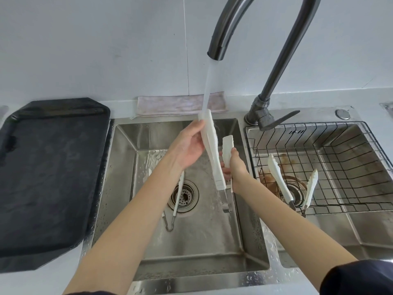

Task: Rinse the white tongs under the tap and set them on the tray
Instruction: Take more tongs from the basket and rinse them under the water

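White tongs (pixel 213 152) stand tips-up over the left sink basin (pixel 191 241), spread apart. Water from the dark tap (pixel 219 45) runs onto the tip of the left arm. My left hand (pixel 189 147) grips that upper left arm with thumb and fingers. My right hand (pixel 235 167) holds the shorter-looking right arm (pixel 227 149) lower down. The metal hinge end hangs below my hands. The black tray (pixel 49 179) lies on the counter left of the sink, with nothing on it.
A second pair of tongs (pixel 177 201) lies on the left basin's floor over the drain. A third pair of white tongs (pixel 278 179) rests in the wire basket (pixel 350 158) in the right basin. A folded cloth (pixel 170 105) sits behind the sink.
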